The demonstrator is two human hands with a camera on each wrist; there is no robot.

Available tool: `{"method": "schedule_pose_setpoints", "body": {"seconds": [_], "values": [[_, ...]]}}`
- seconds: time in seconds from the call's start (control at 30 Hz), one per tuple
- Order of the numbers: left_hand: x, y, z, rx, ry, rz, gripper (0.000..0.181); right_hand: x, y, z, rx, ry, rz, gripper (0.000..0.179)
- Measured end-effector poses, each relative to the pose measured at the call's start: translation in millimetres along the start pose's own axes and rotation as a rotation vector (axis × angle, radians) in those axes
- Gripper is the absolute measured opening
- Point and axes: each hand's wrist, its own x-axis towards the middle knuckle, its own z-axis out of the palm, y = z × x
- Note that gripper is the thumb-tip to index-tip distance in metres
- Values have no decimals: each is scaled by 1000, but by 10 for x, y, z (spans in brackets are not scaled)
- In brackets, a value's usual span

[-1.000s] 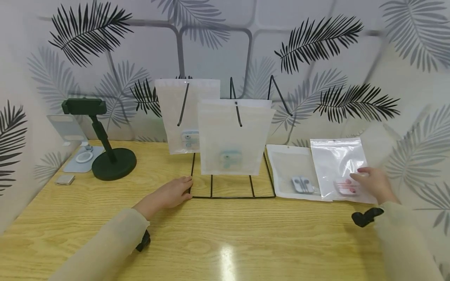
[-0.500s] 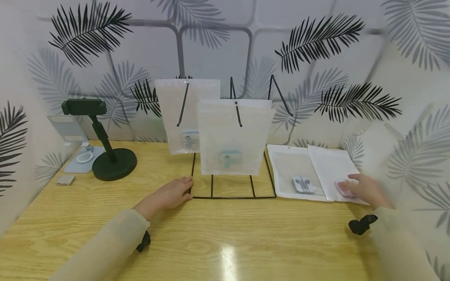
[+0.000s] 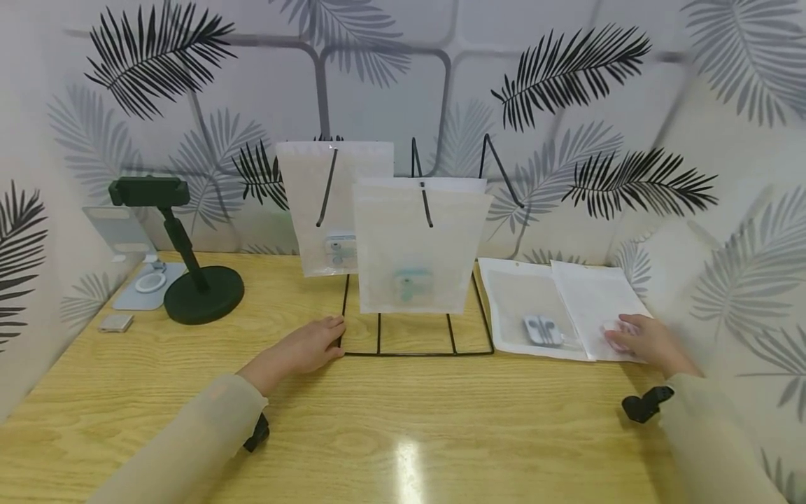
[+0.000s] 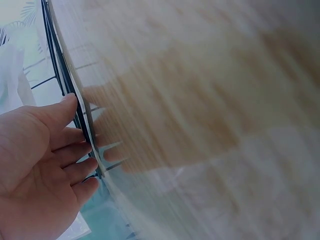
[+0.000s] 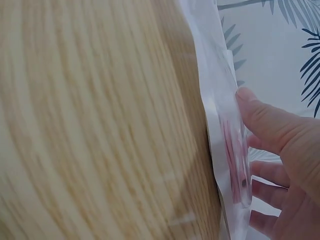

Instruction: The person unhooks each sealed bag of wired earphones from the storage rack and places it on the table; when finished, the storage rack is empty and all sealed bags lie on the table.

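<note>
My left hand (image 3: 310, 344) touches the front left corner of a black wire rack (image 3: 415, 354) on the table. In the left wrist view its fingertips (image 4: 89, 185) lie along the dark wire. My right hand (image 3: 658, 343) rests on a white pouch (image 3: 595, 294) at the right, over a pink-corded earphone case (image 5: 234, 160) inside it. The right wrist view shows thumb and fingertips against that clear case. Beside it lies another pouch (image 3: 519, 290) with white earphones (image 3: 543, 330). Two more pouches hang from the rack's hooks, the front one (image 3: 418, 245) overlapping the rear one (image 3: 315, 203).
A dark phone stand (image 3: 200, 290) with a round base is at the left. Behind it is a light folding stand (image 3: 141, 290), and a small pale block (image 3: 116, 323) lies near the table's left edge. A leaf-patterned wall (image 3: 384, 91) rises behind the wooden table (image 3: 352, 420).
The right pouch has come down flat beside the other pouch, its far end dropping from its earlier tilt. My right hand has shifted slightly left with it. My left hand has stayed put.
</note>
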Motion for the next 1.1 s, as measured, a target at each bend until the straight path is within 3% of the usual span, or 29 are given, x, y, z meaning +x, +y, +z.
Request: {"method": "schedule_pose_setpoints", "body": {"seconds": [0.4,0.83,1.0,1.1], "values": [[9,0,15,-4,-3,-5,53,73,46,-42,-16,-33,70,83],[-2,7,3,8,3,4,53,81,43,-58,0,-56,79,86],[-9,14,2,4,0,1,53,60,8,-66,25,-23,62,85],[-8,13,2,1,-2,0,53,47,-56,-89,32,38,14,81]]}}
